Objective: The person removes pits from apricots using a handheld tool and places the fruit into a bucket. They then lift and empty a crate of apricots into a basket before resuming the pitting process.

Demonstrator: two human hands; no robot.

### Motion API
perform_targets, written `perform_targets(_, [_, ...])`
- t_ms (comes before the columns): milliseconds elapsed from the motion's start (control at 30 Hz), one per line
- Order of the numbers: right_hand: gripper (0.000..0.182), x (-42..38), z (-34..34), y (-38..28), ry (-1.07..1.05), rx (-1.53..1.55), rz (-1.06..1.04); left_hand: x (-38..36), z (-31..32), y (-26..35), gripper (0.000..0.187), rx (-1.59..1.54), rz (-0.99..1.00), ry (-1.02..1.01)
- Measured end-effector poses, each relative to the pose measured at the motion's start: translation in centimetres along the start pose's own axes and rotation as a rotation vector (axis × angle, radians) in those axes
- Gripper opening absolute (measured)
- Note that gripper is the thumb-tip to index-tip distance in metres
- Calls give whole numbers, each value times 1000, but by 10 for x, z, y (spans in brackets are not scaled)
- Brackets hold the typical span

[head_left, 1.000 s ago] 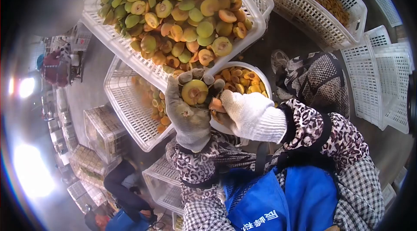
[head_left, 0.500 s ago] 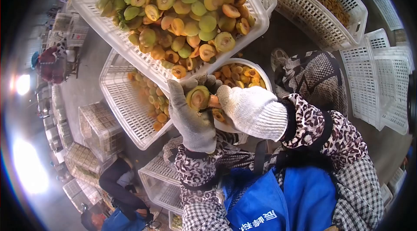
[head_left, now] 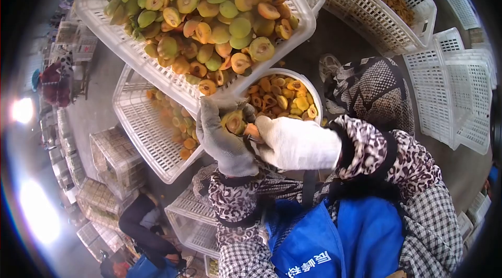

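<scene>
My left hand (head_left: 222, 139), in a light grey glove, holds a halved fruit (head_left: 234, 123) with its cut face up. Close against it, my right hand (head_left: 300, 142), in a white glove, is closed around a small tool with an orange-brown part (head_left: 253, 131) showing by the fruit; the rest is hidden by the fingers. Just beyond my hands, a white crate (head_left: 172, 82) is heaped with green and orange halved fruits (head_left: 209, 11). A round white tub (head_left: 317, 92) with orange fruit pieces (head_left: 282, 95) sits right behind my right hand.
Below the heaped crate is another white crate (head_left: 151, 147) with fruit halves. A crate of dried-looking pieces (head_left: 366, 22) stands at upper right, stacked white crates (head_left: 455, 95) at right. A person's leg (head_left: 144, 226) shows at lower left, another person (head_left: 56, 82) at far left.
The view has shifted slightly, moving the crates left. My right hand has moved lower beside the fruit, and the fruit sits more tilted in my left hand.
</scene>
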State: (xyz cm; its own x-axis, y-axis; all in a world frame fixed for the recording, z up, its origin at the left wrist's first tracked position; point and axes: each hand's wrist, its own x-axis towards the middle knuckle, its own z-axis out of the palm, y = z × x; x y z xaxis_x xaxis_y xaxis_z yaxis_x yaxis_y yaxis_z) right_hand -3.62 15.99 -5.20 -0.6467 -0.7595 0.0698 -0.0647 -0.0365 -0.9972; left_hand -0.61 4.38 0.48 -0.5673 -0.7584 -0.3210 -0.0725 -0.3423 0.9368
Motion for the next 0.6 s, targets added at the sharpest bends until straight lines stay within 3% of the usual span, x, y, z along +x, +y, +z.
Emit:
perform_targets(67, [30, 35, -41, -76, -572, 7, 771, 0, 0, -1, 45, -86, 70, 4])
perform_targets(133, [30, 28, -33, -68, -534, -53, 710, 2, -1, -8, 45, -73, 134, -12])
perform_targets(200, [30, 17, -23, -49, -395, -400, 295, 2, 1, -10, 45, -65, 196, -12])
perform_targets(267, [28, 39, -44, -74, -618, 35, 805, 1, -1, -8, 46, -93, 95, 29])
perform_targets(300, [26, 41, -47, -69, -695, 153, 856, 3, -5, -9, 46, -92, 98, 26])
perform_targets(367, [21, 37, -46, -54, -754, 418, 922, 7, -15, -13, 46, -123, 155, -182])
perform_targets(400, [21, 36, -43, -50, -757, 414, 917, 6, -15, -9, 46, -124, 161, -182])
perform_targets(467, [23, 32, -37, -44, -712, 300, 694, 0, -15, -2, 44, -21, 110, -139])
perform_targets(533, [23, 32, -39, -50, -696, 240, 775, -1, -17, -3, 44, -16, 110, -160])
perform_targets(600, [25, 31, -40, -47, -764, 416, 876, 0, -23, -5, 44, 2, 108, -192])
